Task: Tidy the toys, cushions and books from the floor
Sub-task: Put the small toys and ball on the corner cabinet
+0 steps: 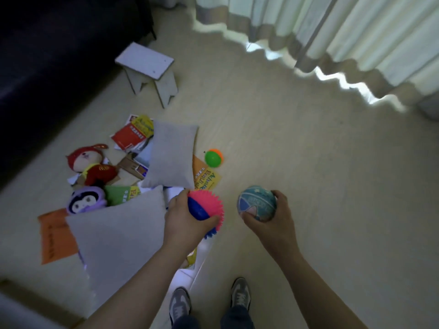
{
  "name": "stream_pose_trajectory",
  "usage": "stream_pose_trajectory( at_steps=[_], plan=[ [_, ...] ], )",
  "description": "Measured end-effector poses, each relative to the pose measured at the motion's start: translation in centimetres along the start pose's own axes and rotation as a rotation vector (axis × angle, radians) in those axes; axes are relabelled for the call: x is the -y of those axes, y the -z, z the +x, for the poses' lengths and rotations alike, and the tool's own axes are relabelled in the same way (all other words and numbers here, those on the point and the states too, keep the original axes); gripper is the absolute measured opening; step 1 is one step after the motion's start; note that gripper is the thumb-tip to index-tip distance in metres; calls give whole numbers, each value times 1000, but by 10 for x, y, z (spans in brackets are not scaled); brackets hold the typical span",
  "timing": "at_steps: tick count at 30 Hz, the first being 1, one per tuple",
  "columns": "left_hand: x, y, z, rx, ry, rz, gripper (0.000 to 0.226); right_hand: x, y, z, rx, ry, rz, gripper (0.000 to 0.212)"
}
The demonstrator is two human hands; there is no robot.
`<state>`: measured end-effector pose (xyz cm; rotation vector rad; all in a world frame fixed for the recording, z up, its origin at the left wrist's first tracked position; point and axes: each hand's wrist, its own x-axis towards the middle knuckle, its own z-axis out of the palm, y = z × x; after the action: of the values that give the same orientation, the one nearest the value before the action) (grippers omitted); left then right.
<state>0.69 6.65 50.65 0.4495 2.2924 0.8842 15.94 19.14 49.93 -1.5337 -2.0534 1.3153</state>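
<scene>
Pink and blue, the spiky ball (204,205) sits in the left hand (181,218), whose fingers (210,220) curl around its underside while the thumb hooks over the top. The right hand (275,217) grips a teal patterned ball (257,202) the same way, fingers wrapped round its lower edge and thumb on the far side. Both balls are held above the pale floor (308,167), just apart from each other.

To the left lies the pile. A grey cushion (171,157) rests on scattered books, tilted, and a second grey cushion (118,231) lies nearer, partly under the left forearm. A green and orange ball (213,158) sits on the floor just beside the far cushion. A yellow and orange book (206,178) pokes out from under that cushion, and a red book (129,137) lies at its far end. A red plush doll (92,165) and a purple plush toy (85,201) lie side by side at the left of the heap, with a green book (120,195) just beside the purple one and an orange book (53,236) flat on the floor near the close cushion.

Beyond the pile stands a small white stool (148,67) beside a dark sofa (47,58). Pale curtains (332,27) hang to the floor at the right. Two grey shoes (240,293) show at the bottom edge.
</scene>
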Motion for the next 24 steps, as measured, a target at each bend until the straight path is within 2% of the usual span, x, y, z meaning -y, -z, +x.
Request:
stream_pose_trajectory(
  at_steps=[4,9,11,19,24],
  plan=[
    [-65,40,-42,-31,-106,-49,75,57,59,-37,-90,27,65,69],
    [-170,76,-98,-20,-277,-62,88,117,154,-86,-218,62,179,71],
    [-194,83,-110,-2,-309,-72,88,131,175,-91,-217,84,212,73],
    [-354,45,-193,88,-632,-126,87,161,361,-136,-489,185,307,68],
    [-419,1,-240,166,-791,-172,84,149,453,-162,-622,230,335,70]
  ],
)
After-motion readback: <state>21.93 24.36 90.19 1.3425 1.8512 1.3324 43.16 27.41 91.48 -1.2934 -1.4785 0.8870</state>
